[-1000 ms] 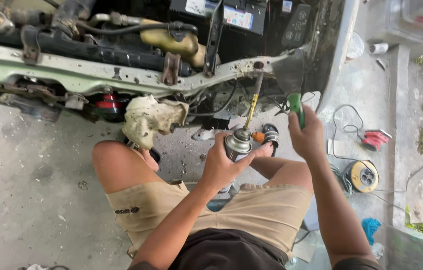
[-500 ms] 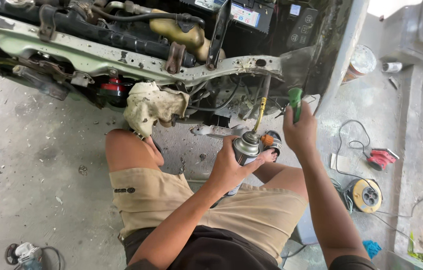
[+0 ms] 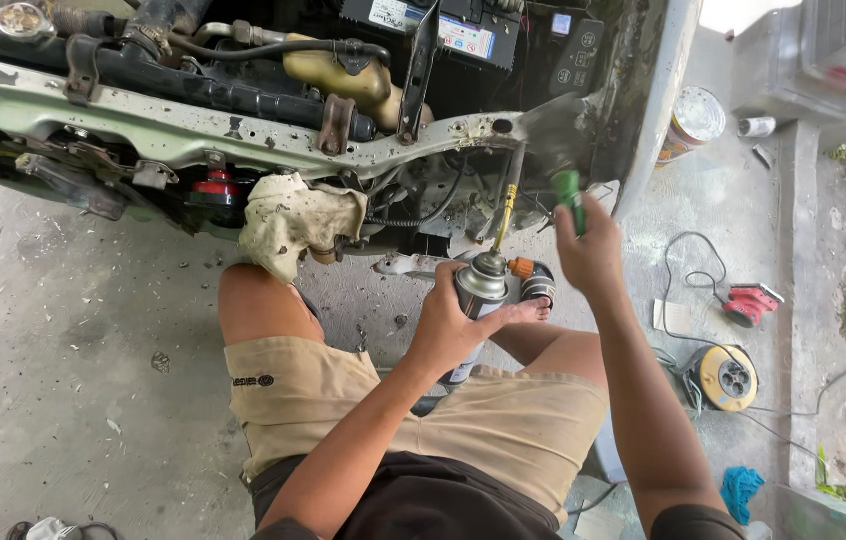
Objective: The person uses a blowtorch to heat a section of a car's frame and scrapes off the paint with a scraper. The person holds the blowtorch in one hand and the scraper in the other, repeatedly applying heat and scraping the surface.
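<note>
Since the earlier frame our view has shifted a bit: car front sits lower in the picture, both hands roughly where they were, centre right.

Our left hand (image 3: 448, 330) is clenched around a silver cylindrical metal gas canister (image 3: 475, 300), fingers wrapped on its upper body, thumb side toward us. Canister is upright, just right of centre of the frame, above our knees. On top of it: a torch head with an orange knob (image 3: 521, 268) and a thin brass nozzle tube (image 3: 503, 215) running up toward the pale green bare-metal front crossmember of the car (image 3: 143, 125).

Our right hand (image 3: 591, 255) is closed on a green plastic tool handle (image 3: 569, 190); only the top of the handle shows above the fist, tip of the tool hidden. Hand sits right of the canister, near it, not touching.

Dirty cream rag (image 3: 298, 225) hangs from the car front, centre left, above our left knee. Black car battery (image 3: 443, 30) at top centre. On the concrete at right: red power sander (image 3: 753, 303), yellow round cable reel (image 3: 728, 377), white-lidded tin can (image 3: 691, 122) at upper right, blue cloth (image 3: 741, 490) at lower right.
</note>
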